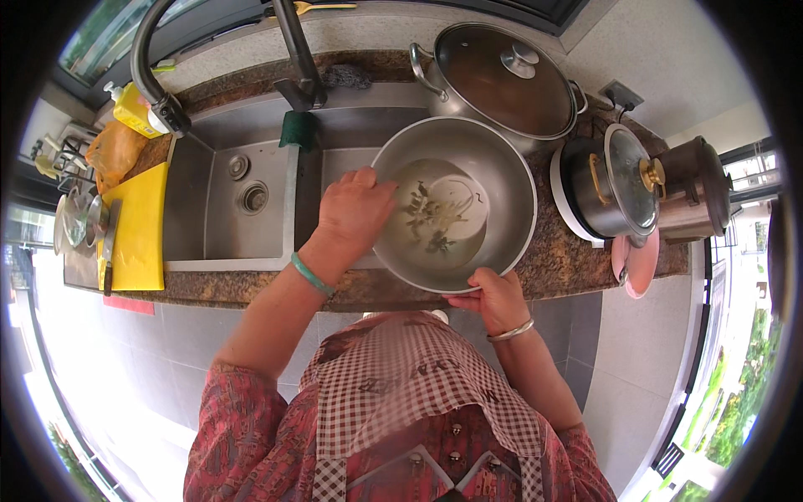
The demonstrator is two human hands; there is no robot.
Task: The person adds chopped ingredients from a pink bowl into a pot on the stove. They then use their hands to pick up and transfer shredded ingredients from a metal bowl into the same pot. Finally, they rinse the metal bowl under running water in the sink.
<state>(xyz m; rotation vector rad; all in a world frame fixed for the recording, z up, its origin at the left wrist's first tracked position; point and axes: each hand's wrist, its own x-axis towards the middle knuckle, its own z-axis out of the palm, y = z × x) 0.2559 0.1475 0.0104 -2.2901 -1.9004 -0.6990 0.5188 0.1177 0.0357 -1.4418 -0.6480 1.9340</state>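
A large round metal bowl (pixel 509 182) lies before me, overlapping the sink's right end and the counter. Shallow liquid sits in it, with scattered dark green and pale plant bits (pixel 433 216). My right hand (pixel 495 301) grips the near rim, thumb on top and fingers underneath. Over the left rim reaches my left hand (pixel 356 207), its back towards me and its fingers bent into the bowl. Its fingertips are partly hidden, so whether it holds the rim or something small is unclear.
Left is a steel sink (pixel 219 188) with a dark faucet (pixel 301 56) and green scouring pad (pixel 298 130). A knife (pixel 111 238) lies on a yellow cutting board (pixel 141 232). A lidded pot (pixel 495 81) stands behind the bowl; another pot (pixel 618 182) stands right, near a pink dish (pixel 643 263).
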